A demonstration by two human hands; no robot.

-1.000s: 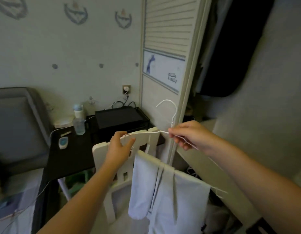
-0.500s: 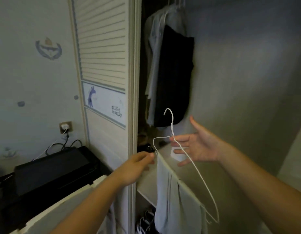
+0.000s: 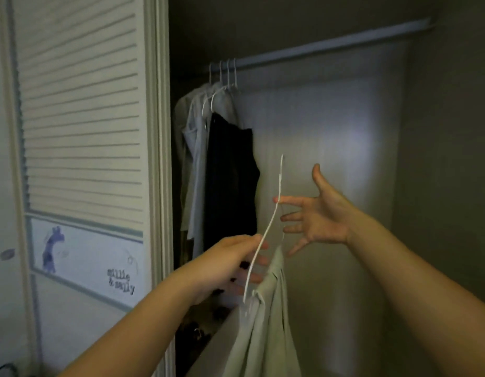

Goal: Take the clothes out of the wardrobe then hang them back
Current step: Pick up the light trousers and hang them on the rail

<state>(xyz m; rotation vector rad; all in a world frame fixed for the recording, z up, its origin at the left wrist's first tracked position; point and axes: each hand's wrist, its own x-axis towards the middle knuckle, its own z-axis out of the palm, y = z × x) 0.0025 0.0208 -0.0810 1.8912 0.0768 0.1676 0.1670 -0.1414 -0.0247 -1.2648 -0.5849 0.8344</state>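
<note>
- The left hand [image 3: 225,268] reaches forward and up from the lower left, forearm stretched toward the wardrobe opening, back of the hand to the camera.
- Its thumb and forefinger pinch the lower run of a white wire hanger [image 3: 266,229]. The other fingers are curled loosely behind the wire.
- The right hand [image 3: 321,216] comes in from the lower right, palm turned left toward the hanger. Its thumb points up and its fingers are spread straight, holding nothing.
- The right forefinger reaches the hanger's neck. It seems to touch the wire, though the blur leaves that uncertain.
- The hanger is seen almost edge-on between the two hands, hook uppermost, its frame slanting down and left to the left hand.
- A pale cloth [image 3: 266,330] is draped on the hanger's lower part and falls in folds to the bottom edge, just right of the left wrist and below the right hand.
- Hanger and cloth are in front of the open wardrobe, well below the rail [image 3: 331,43] and not on it.
- The rail runs across the top of the opening, rising to the right, with several wire hooks [image 3: 227,74] bunched at its left end.
- Light clothes [image 3: 198,137] hang from those hooks, with a dark garment [image 3: 230,172] in front of them.
- The back wall [image 3: 331,131] is plain and grey, with a dim patch of light.
- A louvred door [image 3: 81,104] stands at the left, with a giraffe panel [image 3: 49,248] under the slats.
</note>
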